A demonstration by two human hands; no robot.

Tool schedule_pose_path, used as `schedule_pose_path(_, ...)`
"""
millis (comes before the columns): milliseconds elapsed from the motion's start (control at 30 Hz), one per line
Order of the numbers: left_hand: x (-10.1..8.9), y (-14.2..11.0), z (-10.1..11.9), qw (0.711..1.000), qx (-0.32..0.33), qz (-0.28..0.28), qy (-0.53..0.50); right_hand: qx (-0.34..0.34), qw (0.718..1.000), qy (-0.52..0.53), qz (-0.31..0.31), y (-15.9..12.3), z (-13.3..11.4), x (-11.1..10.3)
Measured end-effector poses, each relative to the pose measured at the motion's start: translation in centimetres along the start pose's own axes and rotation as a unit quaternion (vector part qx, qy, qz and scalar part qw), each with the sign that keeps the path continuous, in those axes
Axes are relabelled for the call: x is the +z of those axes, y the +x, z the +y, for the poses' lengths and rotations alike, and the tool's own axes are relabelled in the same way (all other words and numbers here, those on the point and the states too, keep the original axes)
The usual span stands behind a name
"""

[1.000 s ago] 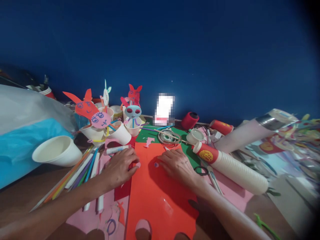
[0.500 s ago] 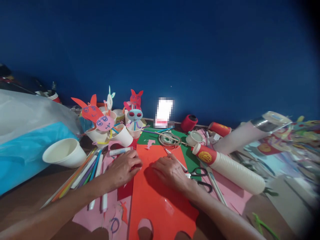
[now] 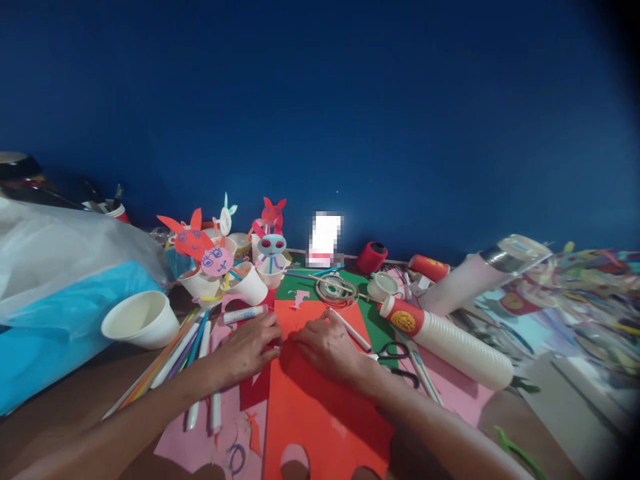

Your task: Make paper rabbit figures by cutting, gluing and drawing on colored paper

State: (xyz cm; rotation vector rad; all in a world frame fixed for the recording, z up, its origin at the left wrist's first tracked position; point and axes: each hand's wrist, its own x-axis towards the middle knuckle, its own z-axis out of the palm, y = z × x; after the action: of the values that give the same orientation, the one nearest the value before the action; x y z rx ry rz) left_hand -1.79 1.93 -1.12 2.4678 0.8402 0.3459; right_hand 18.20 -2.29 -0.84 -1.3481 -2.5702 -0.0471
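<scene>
My left hand is over the left edge of an orange-red paper sheet, its fingers curled in and thumb close to them. Whatever lies between those fingertips is too small or hidden to name. Just right of it, my right hand lies palm down on the same sheet with fingers loosely bent and spread. Rounded cut-outs show along the sheet's near edge. A white marker lies beside my right hand, and black-handled scissors are by that wrist. Behind my left hand is a glue-stick-like white tube.
Paper cups with animal faces stand back left, near an empty-looking white cup. Several coloured markers lie by my left forearm. A cup stack, red thread spool and tape roll are right. A blue wall rises behind.
The view has shifted slightly, so the table items sit a little lower. My right hand has come a bit closer to my left; both stay at the orange-red paper.
</scene>
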Motion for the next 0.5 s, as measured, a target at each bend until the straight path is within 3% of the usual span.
schedule_pose_path(200, -0.4, 0.1, 0.2, 0.999, -0.018, 0.018, -0.047, 0.032, 0.999, 0.030, 0.032, 0.1, -1.5, 0.3)
schedule_pose_path(333, -0.8, 0.4, 0.7, 0.988, -0.046, 0.033, -0.141, 0.044, 0.992, 0.063, 0.095, -0.2, -1.7, 0.7)
schedule_pose_path(433, -1.1, 0.5, 1.2, 0.961, -0.097, 0.027, -0.258, 0.043, 0.986, 0.087, 0.134, -0.4, -1.7, 0.6)
schedule_pose_path(500, -1.3, 0.6, 1.5, 0.925, -0.141, 0.008, -0.351, 0.034, 0.984, 0.095, 0.144, -0.4, -1.6, 0.5)
